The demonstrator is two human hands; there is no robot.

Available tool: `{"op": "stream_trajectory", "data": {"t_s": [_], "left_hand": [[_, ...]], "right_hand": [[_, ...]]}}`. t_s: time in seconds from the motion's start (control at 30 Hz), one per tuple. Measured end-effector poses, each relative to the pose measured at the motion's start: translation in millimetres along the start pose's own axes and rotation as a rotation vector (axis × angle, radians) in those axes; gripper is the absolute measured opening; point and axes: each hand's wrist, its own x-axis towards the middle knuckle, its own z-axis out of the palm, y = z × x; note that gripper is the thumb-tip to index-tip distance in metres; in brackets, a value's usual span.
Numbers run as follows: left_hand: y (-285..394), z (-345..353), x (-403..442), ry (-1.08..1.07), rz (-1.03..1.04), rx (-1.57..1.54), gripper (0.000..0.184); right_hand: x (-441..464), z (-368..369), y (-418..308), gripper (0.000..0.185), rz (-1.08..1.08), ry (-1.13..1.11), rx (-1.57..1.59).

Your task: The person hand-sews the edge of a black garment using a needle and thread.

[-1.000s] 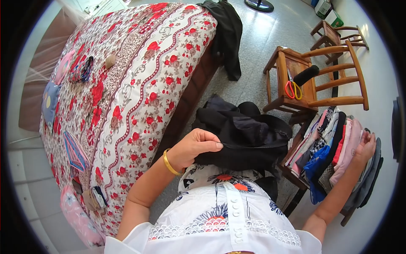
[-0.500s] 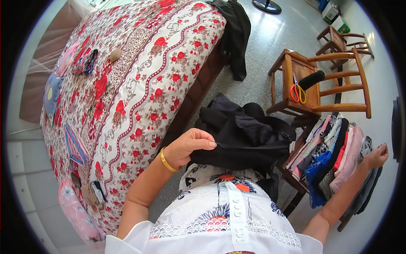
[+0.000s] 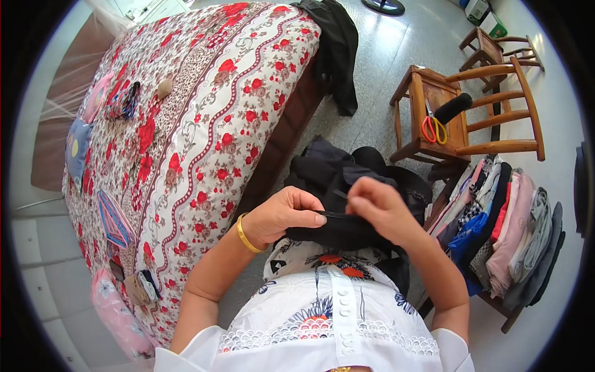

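Black cloth (image 3: 341,232) lies across my lap, with more of its folds beyond my hands. My left hand (image 3: 282,217), with a gold bangle at the wrist, pinches the cloth's edge between thumb and fingers. Close on its right, my right hand (image 3: 381,208) is over the cloth, fingers drawn together and slightly blurred; what they hold is too small to make out.
A bed (image 3: 211,124) with a floral cover fills the left side. Scissors (image 3: 434,129) and a black thread cone (image 3: 453,108) rest on a wooden chair (image 3: 434,90). Folded clothes (image 3: 511,229) are stacked at the right. Dark trousers (image 3: 338,56) hang off the bed.
My right hand has come back from the far right, above the folded clothes, to beside my left hand at the black cloth. My left hand keeps its pinch on the cloth.
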Motion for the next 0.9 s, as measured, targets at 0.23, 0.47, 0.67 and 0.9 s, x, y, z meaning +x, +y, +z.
{"op": "stream_trajectory", "data": {"t_s": [0.23,0.47,0.67,0.9], "left_hand": [[-5,-3,-1,-0.017,-0.019,0.090,0.007],[-3,4,5,-0.056,-0.020,0.124,0.011],[2,10,6,-0.047,-0.074,0.164,0.009],[-1,9,8,-0.062,-0.059,0.115,0.009]], "right_hand": [[4,-10,-23,0.008,0.333,-0.319,-0.055],[-6,-20,-26,0.012,0.305,-0.362,0.095],[-10,-21,-26,0.013,0.294,-0.364,0.166],[-10,-23,-24,0.014,0.270,-0.362,0.170]]}}
